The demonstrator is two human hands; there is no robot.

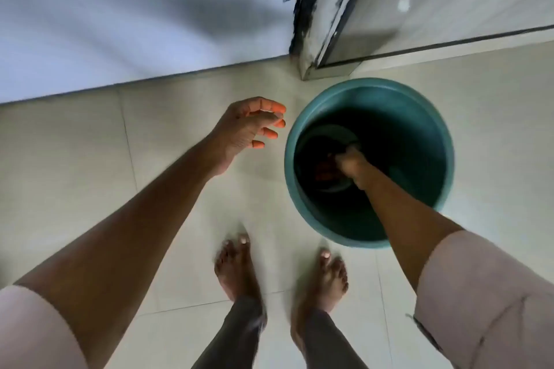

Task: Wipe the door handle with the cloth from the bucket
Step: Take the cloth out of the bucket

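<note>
A green plastic bucket [419,99] stands on the tiled floor, right of centre. My right hand [349,163] reaches deep into it, fingers closed around a dark reddish cloth [325,172] at the bottom; the cloth is dim and partly hidden by the hand. My left hand [250,126] hovers open just left of the bucket's rim, fingers spread, holding nothing. The door handle is not in view; only the lower part of a glass door [449,9] shows at the top right.
The door's metal frame [311,66] meets the floor right behind the bucket, with dark worn strips along its edge. A pale wall [120,24] runs along the top left. My bare feet [239,269] stand on the tiles just in front of the bucket.
</note>
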